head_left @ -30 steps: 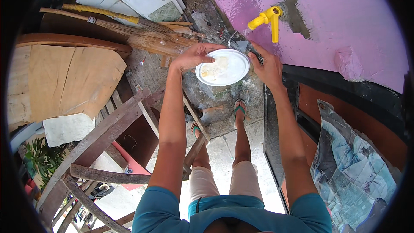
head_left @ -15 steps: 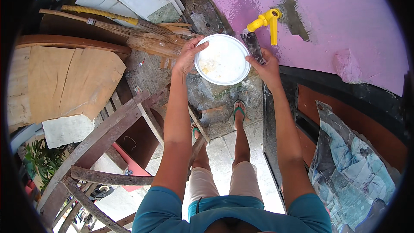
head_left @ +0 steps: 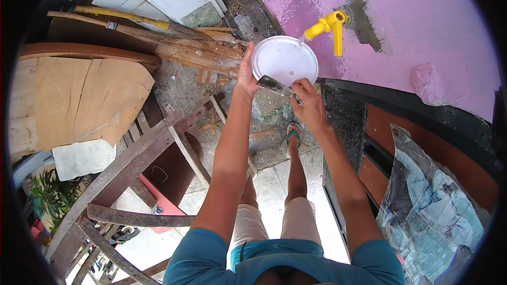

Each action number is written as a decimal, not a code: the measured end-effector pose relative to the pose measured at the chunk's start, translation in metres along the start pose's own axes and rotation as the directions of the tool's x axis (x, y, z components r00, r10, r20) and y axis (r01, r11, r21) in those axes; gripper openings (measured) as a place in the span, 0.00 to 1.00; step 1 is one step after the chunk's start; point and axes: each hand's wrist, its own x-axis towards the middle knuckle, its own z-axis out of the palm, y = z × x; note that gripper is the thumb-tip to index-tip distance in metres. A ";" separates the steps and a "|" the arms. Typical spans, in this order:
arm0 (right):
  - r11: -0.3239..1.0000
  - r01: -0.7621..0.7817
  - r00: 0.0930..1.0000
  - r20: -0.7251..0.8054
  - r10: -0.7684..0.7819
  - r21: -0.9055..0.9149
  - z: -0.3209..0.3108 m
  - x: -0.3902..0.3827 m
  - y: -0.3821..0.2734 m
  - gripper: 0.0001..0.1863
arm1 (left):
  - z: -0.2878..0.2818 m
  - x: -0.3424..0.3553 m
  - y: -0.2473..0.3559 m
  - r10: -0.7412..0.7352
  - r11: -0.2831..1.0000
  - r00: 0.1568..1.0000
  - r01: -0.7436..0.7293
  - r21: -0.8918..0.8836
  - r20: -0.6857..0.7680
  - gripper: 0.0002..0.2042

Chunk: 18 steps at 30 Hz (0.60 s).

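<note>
A round white plastic lid tilts under the yellow tap, and water runs onto its far edge. Gripping the lid's left rim is my left hand, with the fingers partly hidden behind it. My right hand is closed around the handle of a putty knife. The wide, dirty blade points left across the lid's near edge; I cannot tell whether it touches the lid. A small pale speck lies on the lid's surface.
The tap comes out of a wet pink wall on the right. Leaning at left are a broom, wooden boards and a weathered wooden frame. A crumpled blue-grey sheet hangs at lower right.
The lid has moved right and away, under the tap's stream, and most residue on it is gone. My right hand has left the rim and swung the putty knife over the near edge.
</note>
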 end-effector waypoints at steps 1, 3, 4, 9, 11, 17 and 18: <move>1.000 -0.021 0.998 0.058 0.022 -0.021 0.004 -0.008 0.004 0.18 | 0.000 0.002 -0.003 0.051 0.993 0.999 -0.050 0.108 -0.003 0.33; 0.999 -0.039 0.992 0.116 0.043 -0.033 0.007 -0.013 0.001 0.21 | -0.013 -0.003 -0.009 0.056 0.988 0.998 -0.050 0.145 -0.038 0.32; 0.999 0.022 0.998 0.054 -0.024 0.042 0.007 -0.015 0.001 0.21 | -0.020 -0.004 -0.011 0.062 0.983 0.996 -0.049 0.179 -0.071 0.32; 0.658 -0.387 0.902 0.118 0.415 0.646 0.003 -0.011 0.010 0.25 | -0.017 -0.012 -0.013 0.142 0.987 0.990 -0.143 0.075 0.028 0.38; 0.511 -0.440 0.875 0.226 0.428 0.738 -0.008 0.008 0.014 0.29 | -0.018 -0.014 -0.013 0.116 0.993 0.992 -0.116 0.005 0.050 0.39; 0.845 -0.348 0.930 0.036 0.366 0.407 -0.013 0.038 0.016 0.31 | -0.011 -0.021 -0.014 0.161 0.984 0.984 -0.154 -0.090 0.076 0.34; 0.848 -0.347 0.930 0.032 0.366 0.400 -0.012 0.038 0.024 0.31 | -0.007 -0.020 -0.015 0.160 0.984 0.984 -0.152 -0.095 0.082 0.34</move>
